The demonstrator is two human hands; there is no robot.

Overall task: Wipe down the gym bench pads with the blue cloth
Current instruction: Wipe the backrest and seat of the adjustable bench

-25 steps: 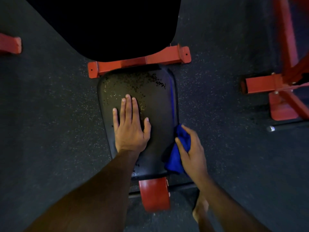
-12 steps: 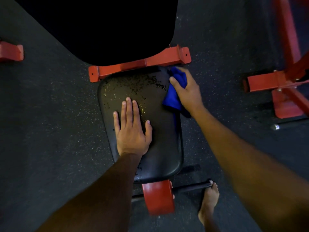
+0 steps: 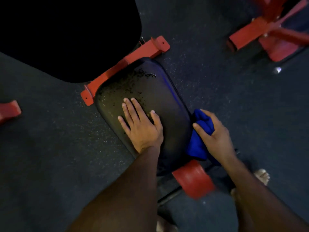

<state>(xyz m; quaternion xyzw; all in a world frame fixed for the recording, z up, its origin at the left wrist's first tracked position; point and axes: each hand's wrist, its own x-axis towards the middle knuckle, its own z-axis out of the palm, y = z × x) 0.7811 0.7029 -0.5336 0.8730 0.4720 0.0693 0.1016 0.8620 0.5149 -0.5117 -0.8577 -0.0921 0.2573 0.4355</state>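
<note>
The left hand (image 3: 142, 126) lies flat and open on the middle of the seat pad (image 3: 167, 104), holding nothing. The right hand (image 3: 215, 138) is closed around the bunched cloth (image 3: 197, 144), pressed against the pad's right edge near its near corner. The pad's long axis runs away up-left from the cloth toward the speckled far end, which the right hand would have to cross the pad to reach; a faint mark there is unreadable.

the left hand (image 3: 142, 126) lies flat on the seat pad (image 3: 167, 104). the right hand (image 3: 215, 138) presses the cloth (image 3: 198, 144) against the pad's right edge. the back pad (image 3: 66, 36) lies beyond, a foot (image 3: 261, 176) on the floor (image 3: 50, 156) at right.
</note>
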